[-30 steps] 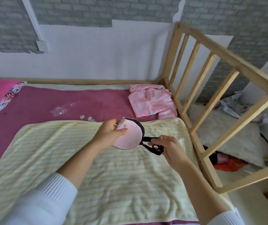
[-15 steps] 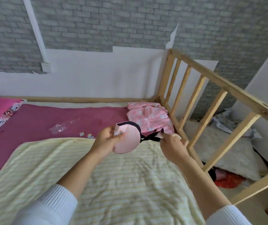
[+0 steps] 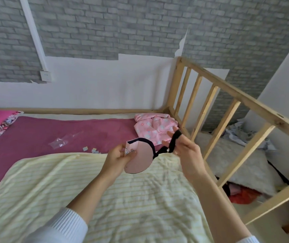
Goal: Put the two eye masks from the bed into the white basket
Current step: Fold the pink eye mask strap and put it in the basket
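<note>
A pink eye mask [image 3: 141, 159] with black trim is held up over the bed, folded in half. My left hand [image 3: 118, 157] pinches its left edge. My right hand [image 3: 186, 149] holds the mask's black elastic strap [image 3: 172, 142], which is looped over my fingers and stretched to the right. Both hands hover above the far end of the pale yellow striped blanket [image 3: 105, 199]. No second eye mask and no white basket show in this view.
A folded pink pyjama top [image 3: 150, 127] lies in the bed's far right corner. A wooden bed rail [image 3: 227, 109] runs along the right side. A clear plastic wrapper [image 3: 59, 142] and small paper scraps [image 3: 89, 149] lie on the magenta sheet [image 3: 35, 135]. Clutter lies on the floor beyond the rail.
Both hands have lifted the mask higher and farther from me. My right hand has pulled the strap up and to the right, stretching it. The camera has tilted upward.
</note>
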Available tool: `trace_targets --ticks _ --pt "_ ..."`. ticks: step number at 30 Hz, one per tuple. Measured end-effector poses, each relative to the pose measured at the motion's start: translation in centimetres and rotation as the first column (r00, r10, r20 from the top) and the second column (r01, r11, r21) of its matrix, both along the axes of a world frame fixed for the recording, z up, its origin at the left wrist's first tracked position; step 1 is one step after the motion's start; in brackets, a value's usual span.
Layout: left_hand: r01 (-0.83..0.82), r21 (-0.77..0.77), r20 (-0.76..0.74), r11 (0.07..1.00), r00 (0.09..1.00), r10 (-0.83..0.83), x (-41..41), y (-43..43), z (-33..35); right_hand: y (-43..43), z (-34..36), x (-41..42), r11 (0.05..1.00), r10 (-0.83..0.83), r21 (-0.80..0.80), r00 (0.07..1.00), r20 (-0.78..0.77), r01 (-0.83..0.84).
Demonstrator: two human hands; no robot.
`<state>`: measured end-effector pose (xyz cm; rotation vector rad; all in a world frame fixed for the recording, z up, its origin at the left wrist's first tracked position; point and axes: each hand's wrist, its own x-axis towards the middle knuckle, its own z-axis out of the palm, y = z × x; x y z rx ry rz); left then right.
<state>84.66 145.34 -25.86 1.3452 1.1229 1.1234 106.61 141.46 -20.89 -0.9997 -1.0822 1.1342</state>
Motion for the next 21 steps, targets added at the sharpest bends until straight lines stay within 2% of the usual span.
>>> trace_targets --ticks 1,2,3,4,7,10,12,14,17,18,21 --pt "0.031 -0.008 0.010 0.999 0.999 -0.031 0.2 -0.2 0.0 0.2 -0.4 -0.3 0.983 -0.181 0.071 0.947 0.266 0.168" --pt "0.059 -0.010 0.012 0.998 0.998 -0.059 0.3 -0.3 0.0 0.4 -0.8 -0.6 0.958 -0.287 0.142 0.842 0.456 0.249" --pt "0.076 -0.011 0.011 0.997 0.997 -0.076 0.3 -0.4 0.1 0.5 -1.0 -0.8 0.945 -0.326 0.185 0.756 0.568 0.270" --pt "0.084 -0.012 0.008 0.996 0.996 -0.083 0.3 -0.4 0.2 0.7 -1.0 -0.9 0.952 -0.306 0.170 0.739 0.600 0.255" --pt "0.112 -0.016 0.000 0.994 0.994 -0.112 0.1 -0.4 0.6 1.2 -0.3 -1.3 0.987 -0.137 0.019 0.776 0.615 0.159" --pt "0.170 0.009 -0.010 0.985 0.985 -0.170 0.0 -0.8 1.2 1.3 -0.2 -1.8 0.997 0.071 -0.060 0.702 0.709 -0.040" --pt "0.180 0.012 -0.004 0.984 0.984 -0.180 -0.1 -1.2 1.5 1.5 -0.1 -2.1 0.995 0.100 -0.081 0.714 0.693 -0.060" --pt "0.096 0.026 -0.043 0.995 0.995 -0.095 -0.3 -1.4 1.5 1.5 0.1 -2.3 0.998 0.060 -0.059 0.718 0.693 -0.027" --pt "-0.191 0.130 -0.170 0.973 0.962 0.212 -0.3 -2.1 1.9 1.4 0.3 -3.1 0.999 0.055 -0.045 0.600 0.798 -0.031" --pt "-0.201 0.157 -0.181 0.967 0.957 0.228 -0.2 -2.4 2.3 1.3 0.3 -3.4 0.998 0.066 -0.048 0.545 0.836 -0.047" --pt "-0.043 0.099 -0.236 0.994 0.970 0.065 0.2 -3.9 3.3 0.6 -0.1 -4.7 0.993 0.066 -0.019 0.416 0.907 -0.117"
